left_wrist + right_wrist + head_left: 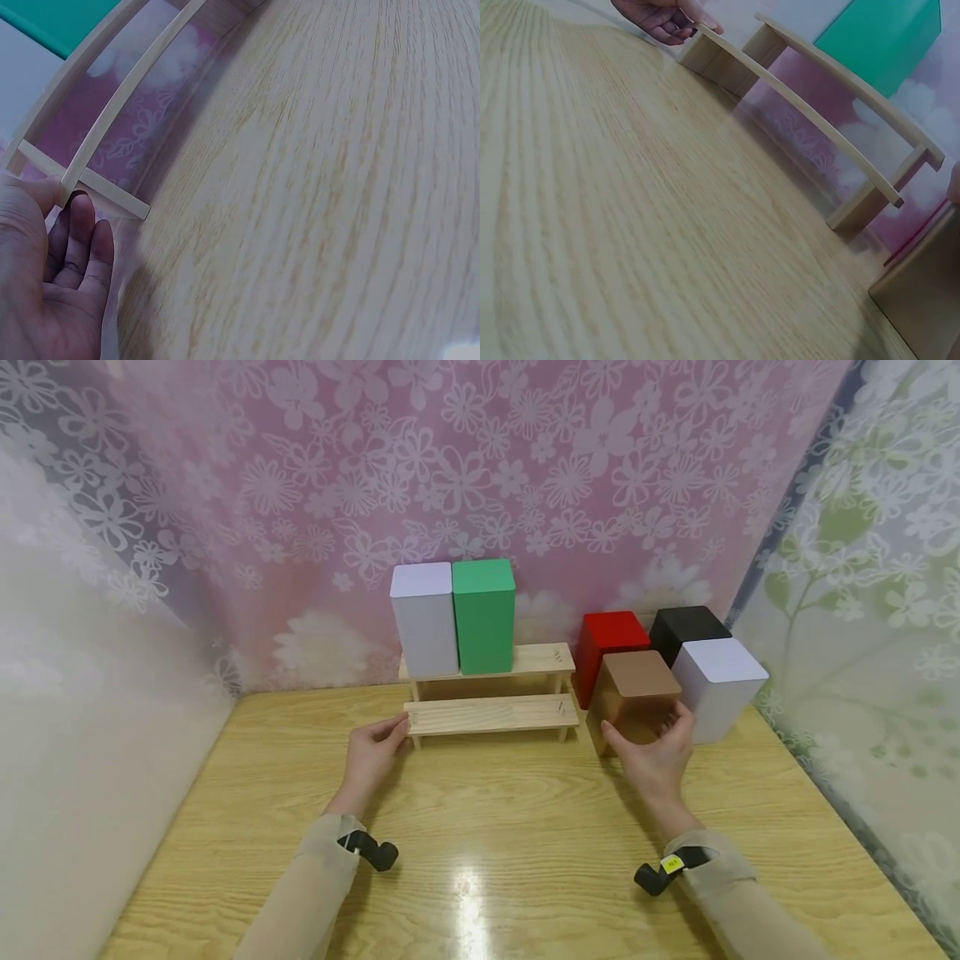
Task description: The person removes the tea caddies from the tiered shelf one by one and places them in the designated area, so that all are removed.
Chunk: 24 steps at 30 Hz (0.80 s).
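Observation:
My left hand [375, 747] pinches the left end of the lower tier of a two-tier wooden shelf [491, 716]; the left wrist view shows the thumb above the board [124, 97] and fingers below it. A brown box [641, 675] stands right of the shelf. My right hand [656, 760] grips it from the front, thumb at its left and fingers at its right side. In the right wrist view only part of the brown box [922, 292] shows. A white box [422, 581] and a green box [483, 577] stand side by side on the upper tier.
Behind the brown box is a red box [615, 631]. A black box [690, 622] and another white box [720, 660] stand to its right. The wooden table [420, 877] meets a pink flowered curtain [465, 485] at the back and pale coverings at both sides.

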{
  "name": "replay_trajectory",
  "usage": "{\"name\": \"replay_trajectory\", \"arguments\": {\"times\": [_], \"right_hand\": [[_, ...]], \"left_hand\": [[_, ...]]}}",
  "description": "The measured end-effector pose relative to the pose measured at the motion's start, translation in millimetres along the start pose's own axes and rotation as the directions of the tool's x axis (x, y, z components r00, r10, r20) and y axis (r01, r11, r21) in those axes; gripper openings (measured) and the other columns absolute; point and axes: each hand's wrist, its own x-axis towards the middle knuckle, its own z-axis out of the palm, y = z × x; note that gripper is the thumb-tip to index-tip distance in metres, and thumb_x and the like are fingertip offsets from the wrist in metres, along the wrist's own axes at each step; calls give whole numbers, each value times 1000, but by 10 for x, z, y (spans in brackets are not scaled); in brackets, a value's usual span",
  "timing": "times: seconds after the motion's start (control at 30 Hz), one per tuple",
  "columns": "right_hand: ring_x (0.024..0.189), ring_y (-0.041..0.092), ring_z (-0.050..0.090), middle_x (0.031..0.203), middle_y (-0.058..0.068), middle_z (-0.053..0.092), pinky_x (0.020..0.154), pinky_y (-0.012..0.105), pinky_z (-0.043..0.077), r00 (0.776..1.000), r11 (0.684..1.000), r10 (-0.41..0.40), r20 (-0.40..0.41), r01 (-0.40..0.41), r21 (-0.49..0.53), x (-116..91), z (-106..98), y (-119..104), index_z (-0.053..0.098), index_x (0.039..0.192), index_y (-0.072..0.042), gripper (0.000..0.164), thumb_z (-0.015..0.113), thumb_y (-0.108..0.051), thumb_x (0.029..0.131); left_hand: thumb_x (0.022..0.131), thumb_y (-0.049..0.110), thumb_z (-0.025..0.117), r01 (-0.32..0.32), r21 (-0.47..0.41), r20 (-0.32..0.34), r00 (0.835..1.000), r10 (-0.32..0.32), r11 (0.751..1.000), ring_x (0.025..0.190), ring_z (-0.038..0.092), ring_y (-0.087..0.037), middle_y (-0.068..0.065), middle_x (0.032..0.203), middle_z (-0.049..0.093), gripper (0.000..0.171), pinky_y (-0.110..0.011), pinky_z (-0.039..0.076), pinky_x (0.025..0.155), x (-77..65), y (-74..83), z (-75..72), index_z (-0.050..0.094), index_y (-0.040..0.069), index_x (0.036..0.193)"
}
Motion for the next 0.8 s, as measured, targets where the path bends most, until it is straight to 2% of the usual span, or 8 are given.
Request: {"name": "replay_trajectory", "arguments": {"times": [0.33, 0.47, 0.7, 0.8], "right_hand": [[124, 23, 52, 143, 12, 52, 104, 26, 46, 998, 998, -55, 19, 55, 14, 80, 46, 37, 43, 149, -7, 96, 99, -14, 71], [125, 23, 52, 142, 12, 52, 104, 25, 46, 1000, 1000, -21, 22, 21, 5, 94, 66, 36, 42, 148, -6, 96, 99, -13, 72], [129, 29, 51, 145, 12, 50, 109, 38, 46, 998, 999, 52, 47, -52, -15, 106, 71, -13, 38, 151, -6, 96, 97, -14, 76], [130, 28, 50, 147, 11, 49, 110, 40, 45, 996, 998, 68, 55, -67, -15, 118, 51, -46, 37, 153, -7, 99, 98, -16, 75]], "left_hand": [[101, 22, 77, 3, -6, -18, 1000, -3, 1000, 90, 76, -19, -14, 119, 77, 28, -27, 62, 79, -10, 28, 15, 79, 6, 124], [101, 21, 77, 13, -10, -18, 1000, -13, 1000, 90, 76, -18, -15, 120, 76, 28, -28, 62, 80, -13, 37, 18, 79, 5, 124], [102, 19, 76, 14, -3, -25, 1000, -14, 1000, 95, 75, -21, -15, 123, 75, 27, -33, 63, 83, -22, 62, 18, 79, 4, 124], [102, 20, 76, 16, -9, -20, 1000, -16, 1000, 97, 75, -24, -15, 124, 75, 27, -33, 63, 83, -17, 55, 16, 79, 5, 125]]}}
